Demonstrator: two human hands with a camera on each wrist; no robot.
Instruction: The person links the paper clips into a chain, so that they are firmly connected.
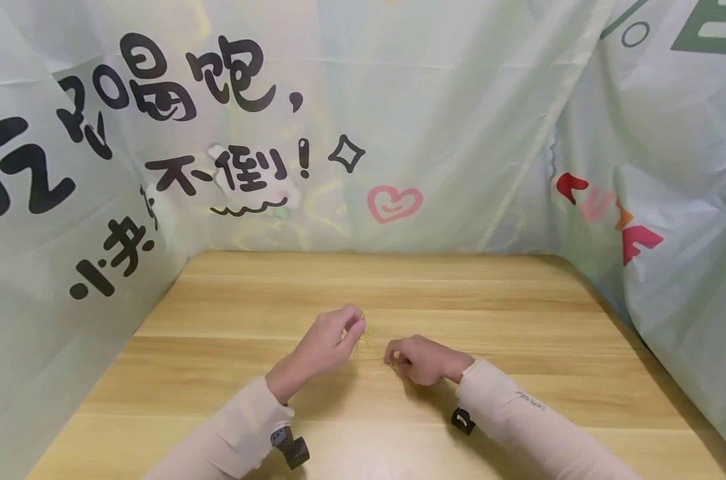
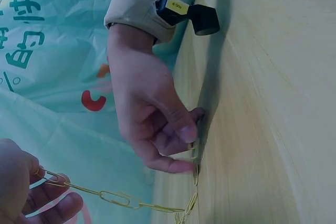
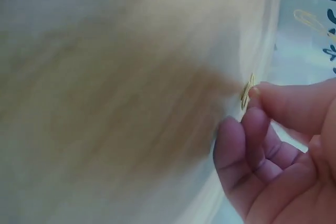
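A chain of linked gold paper clips runs between my two hands above the wooden table. My left hand, held higher, pinches one end of it between thumb and fingertips. From there the chain slopes down and bunches near the tabletop. Lower and to the right, my right hand pinches a paper clip between thumb and index finger, close to the table surface. Its other fingers are curled in the right wrist view. How the clip there joins the rest is too small to tell.
Pale printed cloth with black lettering and a pink heart hangs behind the wooden table and along both sides. Black wrist cameras are strapped below both sleeves.
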